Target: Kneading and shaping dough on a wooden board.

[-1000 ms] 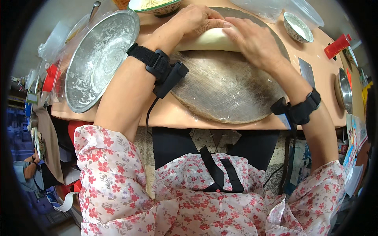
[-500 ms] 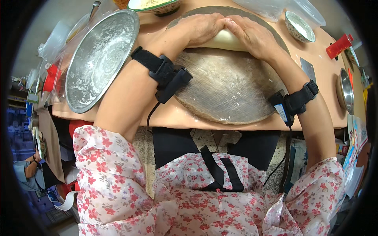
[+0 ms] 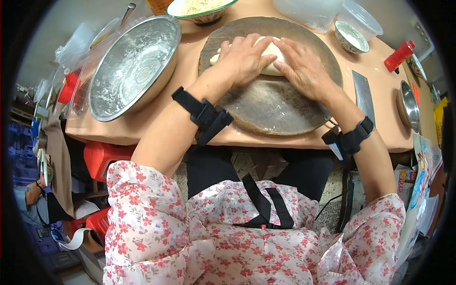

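A pale roll of dough [image 3: 271,68] lies across a round wooden board [image 3: 280,111], its left end showing past my fingers. My left hand [image 3: 244,61] rests on the dough's left part, fingers stretched forward and somewhat apart, thumb pointing right. On the right part lies my right hand [image 3: 303,67], its fingers extended and angled toward the left one. The thumbs come close together over the dough without wrapping round it. Much of the dough is hidden beneath both hands.
Left of the board stands a large floury metal basin [image 3: 137,66]. A green-rimmed bowl [image 3: 202,12] sits behind. To the right are a cleaver-like metal blade [image 3: 364,97], a small bowl of white powder [image 3: 351,37], a red bottle [image 3: 399,56] and a steel bowl [image 3: 408,107].
Both hands have drawn back toward me from the dough's far side. Their fingers, curled over it before, now stretch out on top. The view has shifted, showing more of the board's far edge.
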Tool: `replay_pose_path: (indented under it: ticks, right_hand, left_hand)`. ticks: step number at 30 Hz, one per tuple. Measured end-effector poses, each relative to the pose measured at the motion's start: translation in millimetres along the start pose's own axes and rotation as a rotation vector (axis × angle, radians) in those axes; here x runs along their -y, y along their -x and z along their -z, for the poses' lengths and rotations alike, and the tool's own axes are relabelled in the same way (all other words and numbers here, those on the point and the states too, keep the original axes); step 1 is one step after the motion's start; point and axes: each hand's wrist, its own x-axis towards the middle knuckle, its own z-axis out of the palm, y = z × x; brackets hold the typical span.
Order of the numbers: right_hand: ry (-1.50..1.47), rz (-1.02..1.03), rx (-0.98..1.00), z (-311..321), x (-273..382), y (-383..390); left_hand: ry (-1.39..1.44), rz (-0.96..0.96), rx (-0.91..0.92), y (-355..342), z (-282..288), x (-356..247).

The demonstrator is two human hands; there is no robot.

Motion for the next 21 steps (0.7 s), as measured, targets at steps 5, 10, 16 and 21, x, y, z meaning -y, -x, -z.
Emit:
replay_pose_path:
  ticks: [5, 10, 16, 21]
  right_hand:
    - [0.077, 0.053, -0.019, 2, 17, 34]
    - [0.137, 0.142, -0.039, 7, 36, 76]
    - [-0.072, 0.157, -0.234, 34, 26, 63]
    - [-0.125, 0.023, -0.382, 19, 12, 10]
  left_hand:
    - [0.008, -0.144, -0.194, 39, -11, -3]
    - [-0.109, -0.244, -0.318, 85, -11, -25]
    - [-0.068, -0.241, -0.365, 103, -7, -34]
    - [0.141, -0.085, -0.349, 65, 15, -44]
